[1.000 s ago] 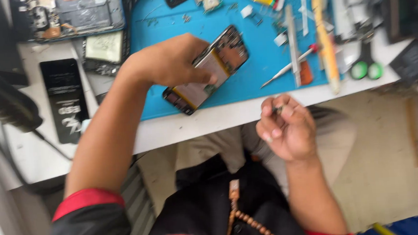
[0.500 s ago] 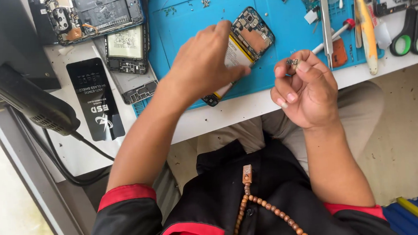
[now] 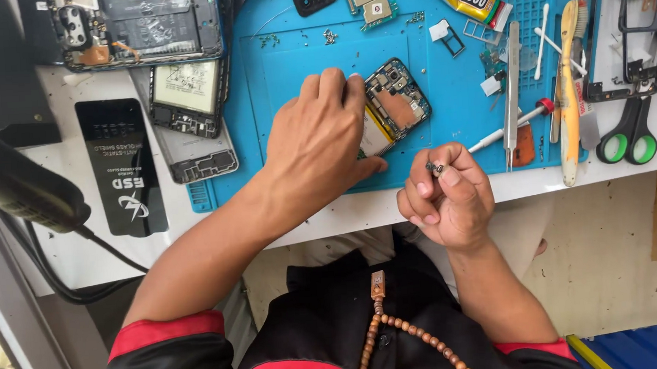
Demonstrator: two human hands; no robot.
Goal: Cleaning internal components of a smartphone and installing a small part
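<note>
The right hand (image 3: 447, 200), at centre frame just below the table edge, has its thumb and fingertips (image 3: 449, 175) pinched shut on a tiny dark part (image 3: 436, 169), too small to identify, which sticks out at the top of the pinch. Up and to the left, the left hand (image 3: 318, 143) lies palm down with fingers loosely spread over the lower end of an opened phone (image 3: 392, 106). The phone rests on the blue mat (image 3: 291, 65), its long axis slanting from lower left to upper right, camera end pointing upper right clear of the fingers.
</note>
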